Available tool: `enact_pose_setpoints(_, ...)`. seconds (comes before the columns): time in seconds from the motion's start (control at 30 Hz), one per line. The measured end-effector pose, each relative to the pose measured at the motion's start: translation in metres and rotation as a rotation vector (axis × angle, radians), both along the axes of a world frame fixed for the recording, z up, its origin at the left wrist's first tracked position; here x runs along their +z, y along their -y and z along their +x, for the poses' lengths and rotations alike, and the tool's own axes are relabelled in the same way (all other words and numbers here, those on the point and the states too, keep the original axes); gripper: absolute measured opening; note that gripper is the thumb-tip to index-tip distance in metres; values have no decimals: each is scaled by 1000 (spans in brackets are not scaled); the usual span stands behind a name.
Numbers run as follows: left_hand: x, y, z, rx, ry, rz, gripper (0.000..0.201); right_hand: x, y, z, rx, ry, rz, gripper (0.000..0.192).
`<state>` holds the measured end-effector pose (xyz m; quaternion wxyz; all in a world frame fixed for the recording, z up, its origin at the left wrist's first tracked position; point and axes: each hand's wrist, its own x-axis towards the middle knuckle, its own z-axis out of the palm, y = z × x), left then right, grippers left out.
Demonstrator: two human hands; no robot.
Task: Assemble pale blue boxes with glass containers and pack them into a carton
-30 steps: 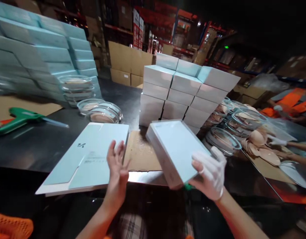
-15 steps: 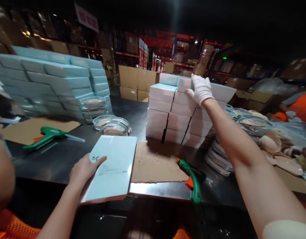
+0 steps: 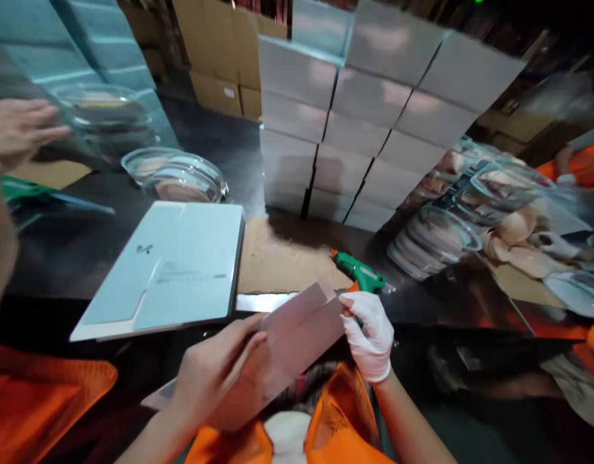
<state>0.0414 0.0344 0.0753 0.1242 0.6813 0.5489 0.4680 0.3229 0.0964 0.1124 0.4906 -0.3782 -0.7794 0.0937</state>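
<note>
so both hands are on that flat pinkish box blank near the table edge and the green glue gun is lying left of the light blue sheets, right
Not quite. In the head view the green glue gun lies right of the light blue sheets, beside the gloved right hand. The rest holds: that hand and the bare left hand both hold the flat pinkish box blank.

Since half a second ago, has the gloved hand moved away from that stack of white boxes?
Yes. The right hand has come down off the white boxes toward the table's near edge, and grips a flat carton.

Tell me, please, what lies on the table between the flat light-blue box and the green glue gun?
In the head view, a brown cardboard sheet lies flat between the light-blue box and the green glue gun, in front of the stacked white boxes.
</note>
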Motion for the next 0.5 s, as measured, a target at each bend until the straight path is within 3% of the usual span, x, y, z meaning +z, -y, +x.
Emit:
enact_pose_setpoints(0.1, -21, 17, 14, -156, 0, -90, 27, -14, 9, 5, 68, 30, -313, 20)
enact_pose_setpoints(0.17, -31, 29, 12, -224, -19, -131, 27, -18, 11, 13, 124, 17, -593, 19)
enact_pose_setpoints(0.27, -39, 43, 1, -227, -23, -144, 31, -21, 14, 28, 179, -49, -1015, 35)
enact_pose_setpoints(0.37, -48, 50, -10, -204, 4, -169, 36, -30, 20, 36, 274, -40, -1237, 58)
enact_pose_setpoints(0.5, -71, 54, -4, -282, -183, -268, 49, -60, 38, 26, 681, -50, -1459, 86)
